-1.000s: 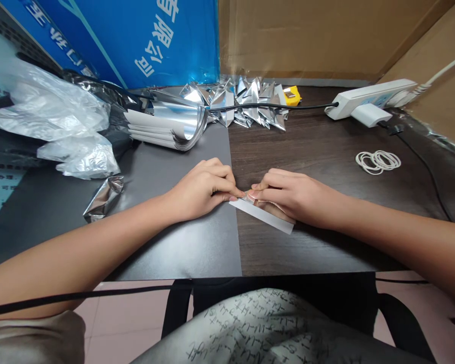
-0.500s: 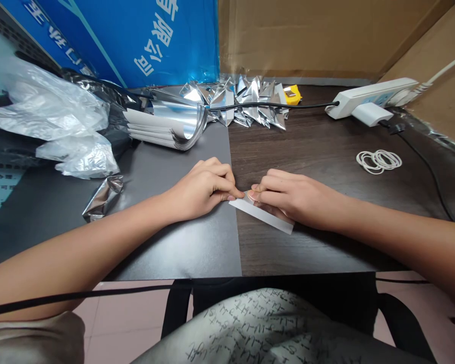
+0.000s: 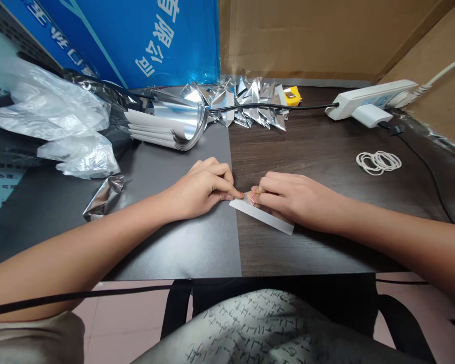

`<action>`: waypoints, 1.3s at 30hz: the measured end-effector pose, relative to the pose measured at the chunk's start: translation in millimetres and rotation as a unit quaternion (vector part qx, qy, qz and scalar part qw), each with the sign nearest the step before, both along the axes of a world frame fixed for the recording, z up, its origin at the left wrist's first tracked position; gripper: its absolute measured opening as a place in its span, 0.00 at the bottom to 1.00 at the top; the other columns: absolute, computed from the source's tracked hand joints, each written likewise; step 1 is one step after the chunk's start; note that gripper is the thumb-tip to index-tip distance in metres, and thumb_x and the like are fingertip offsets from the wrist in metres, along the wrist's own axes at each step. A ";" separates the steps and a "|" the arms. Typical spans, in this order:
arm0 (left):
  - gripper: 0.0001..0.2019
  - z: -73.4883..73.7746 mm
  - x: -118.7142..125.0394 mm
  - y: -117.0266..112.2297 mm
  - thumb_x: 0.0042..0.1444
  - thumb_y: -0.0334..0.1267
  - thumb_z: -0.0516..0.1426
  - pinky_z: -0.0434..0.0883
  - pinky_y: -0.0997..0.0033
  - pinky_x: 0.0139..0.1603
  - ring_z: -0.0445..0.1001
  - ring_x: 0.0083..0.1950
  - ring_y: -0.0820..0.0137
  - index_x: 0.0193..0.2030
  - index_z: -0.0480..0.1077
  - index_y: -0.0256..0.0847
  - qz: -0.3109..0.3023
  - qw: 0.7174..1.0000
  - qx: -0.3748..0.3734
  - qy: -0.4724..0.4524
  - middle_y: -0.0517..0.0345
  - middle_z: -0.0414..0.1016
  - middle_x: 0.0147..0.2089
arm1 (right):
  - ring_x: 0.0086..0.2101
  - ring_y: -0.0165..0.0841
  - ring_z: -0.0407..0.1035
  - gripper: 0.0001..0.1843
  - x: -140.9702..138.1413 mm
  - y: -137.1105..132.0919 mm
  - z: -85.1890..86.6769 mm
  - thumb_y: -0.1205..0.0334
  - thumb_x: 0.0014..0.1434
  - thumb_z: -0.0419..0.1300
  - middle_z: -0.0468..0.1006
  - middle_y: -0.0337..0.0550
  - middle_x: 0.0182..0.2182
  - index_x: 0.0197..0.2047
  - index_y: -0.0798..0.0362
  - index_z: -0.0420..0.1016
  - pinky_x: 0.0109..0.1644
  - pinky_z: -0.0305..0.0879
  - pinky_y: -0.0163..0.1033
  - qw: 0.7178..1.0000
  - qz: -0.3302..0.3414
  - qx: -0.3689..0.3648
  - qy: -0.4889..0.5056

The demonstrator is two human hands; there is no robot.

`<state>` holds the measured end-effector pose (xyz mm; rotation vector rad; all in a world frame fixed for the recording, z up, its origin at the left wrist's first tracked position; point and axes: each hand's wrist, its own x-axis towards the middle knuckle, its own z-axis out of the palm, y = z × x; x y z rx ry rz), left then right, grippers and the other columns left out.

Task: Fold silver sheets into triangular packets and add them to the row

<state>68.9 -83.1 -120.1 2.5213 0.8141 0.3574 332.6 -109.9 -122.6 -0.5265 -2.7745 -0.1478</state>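
A narrow folded strip of silver-and-white foil paper [image 3: 263, 218] lies slanted on the dark table, its white edge toward me. My left hand [image 3: 208, 187] is closed, with thumb and forefinger pinching the strip's left end. Just to the right, my right hand [image 3: 288, 199] has its fingers curled and pressed down on the upper side of the same strip, close to the left fingertips. The right fingers hide part of the shiny face.
A curled stack of foil sheets [image 3: 167, 129] and folded foil pieces [image 3: 256, 103] lie at the back. Nearby are a yellow tape measure [image 3: 292, 95], white rubber bands [image 3: 379, 162], a power strip [image 3: 375, 98], clear plastic bags [image 3: 53, 111] and a crumpled foil piece [image 3: 103, 198].
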 end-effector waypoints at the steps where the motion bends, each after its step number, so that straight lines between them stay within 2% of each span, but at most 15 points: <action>1: 0.14 0.3 0.3 -0.4 0.65 0.30 0.60 0.60 0.65 0.51 0.67 0.46 0.68 0.48 0.83 0.55 0.000 1.000 0.001 0.001 0.60 0.76 0.42 | 0.35 0.30 0.59 0.15 -0.1 0.0 0.2 0.65 0.74 0.51 0.72 0.43 0.34 0.37 0.57 0.74 0.38 0.57 0.36 1.000 -0.002 0.003 -0.002; 7: 0.12 1.1 0.6 -1.8 0.66 0.30 0.59 0.60 0.66 0.49 0.66 0.45 0.69 0.43 0.83 0.51 -0.014 1.000 0.023 -0.005 0.60 0.76 0.41 | 0.34 0.30 0.57 0.14 0.1 -1.4 1.1 0.65 0.73 0.52 0.73 0.41 0.33 0.36 0.55 0.74 0.36 0.54 0.37 0.999 -0.018 0.028 -0.014; 10: 0.09 1.8 -1.6 0.1 0.67 0.33 0.59 0.60 0.66 0.49 0.67 0.45 0.70 0.39 0.82 0.48 -0.035 0.999 0.033 -0.006 0.60 0.77 0.41 | 0.34 0.30 0.57 0.13 0.3 -1.7 1.4 0.66 0.73 0.54 0.74 0.40 0.33 0.36 0.55 0.75 0.34 0.52 0.38 0.999 -0.025 0.034 -0.009; 15: 0.11 4.4 -6.3 4.8 0.68 0.36 0.59 0.61 0.67 0.48 0.68 0.46 0.69 0.35 0.81 0.45 -0.058 0.997 0.044 0.000 0.60 0.78 0.42 | 0.34 0.29 0.58 0.15 0.5 -2.3 2.0 0.65 0.74 0.52 0.76 0.41 0.34 0.36 0.55 0.75 0.34 0.52 0.38 0.999 -0.031 0.027 -0.012; 19: 0.10 8.5 -9.8 7.5 0.68 0.32 0.59 0.61 0.68 0.48 0.69 0.45 0.70 0.36 0.80 0.45 -0.075 0.996 0.056 0.004 0.61 0.79 0.41 | 0.34 0.29 0.58 0.15 -0.1 -2.2 2.3 0.64 0.74 0.51 0.76 0.41 0.34 0.36 0.55 0.75 0.33 0.52 0.37 0.999 -0.033 0.015 -0.005; 23: 0.14 9.4 -10.9 7.5 0.68 0.27 0.54 0.62 0.68 0.48 0.71 0.45 0.71 0.39 0.80 0.45 -0.079 0.995 0.060 -0.012 0.62 0.80 0.40 | 0.34 0.28 0.59 0.15 -0.3 -1.6 1.2 0.64 0.74 0.51 0.77 0.40 0.35 0.39 0.54 0.77 0.34 0.54 0.37 0.999 -0.033 0.003 -0.002; 26: 0.12 6.2 -8.3 4.1 0.70 0.31 0.54 0.64 0.68 0.48 0.71 0.43 0.71 0.46 0.81 0.45 -0.060 0.994 0.080 -0.034 0.59 0.79 0.41 | 0.35 0.28 0.61 0.15 -0.3 -1.3 -0.5 0.63 0.74 0.51 0.77 0.41 0.36 0.40 0.54 0.77 0.35 0.56 0.37 0.999 -0.036 -0.006 -0.004; 29: 0.12 3.5 -5.2 -0.6 0.71 0.38 0.55 0.64 0.67 0.46 0.69 0.44 0.68 0.53 0.80 0.46 -0.069 0.990 0.125 -0.014 0.56 0.78 0.44 | 0.34 0.28 0.61 0.15 0.0 -0.9 -1.7 0.63 0.74 0.52 0.77 0.41 0.34 0.39 0.55 0.78 0.35 0.57 0.36 0.999 -0.038 -0.014 0.009; 34: 0.15 7.3 -2.5 -6.6 0.73 0.38 0.52 0.60 0.65 0.43 0.68 0.47 0.66 0.47 0.81 0.47 -0.098 0.970 0.218 0.045 0.56 0.78 0.46 | 0.35 0.29 0.61 0.14 3.4 2.8 -3.5 0.62 0.73 0.54 0.78 0.41 0.35 0.41 0.53 0.81 0.36 0.59 0.34 0.999 -0.022 -0.015 0.037; 39: 0.13 11.6 -0.2 -10.4 0.73 0.36 0.52 0.59 0.65 0.43 0.69 0.48 0.66 0.47 0.80 0.43 -0.105 0.960 0.248 0.074 0.55 0.78 0.47 | 0.37 0.29 0.65 0.12 10.5 8.5 -6.4 0.62 0.71 0.57 0.80 0.42 0.38 0.49 0.52 0.82 0.37 0.63 0.33 0.996 -0.013 -0.041 0.075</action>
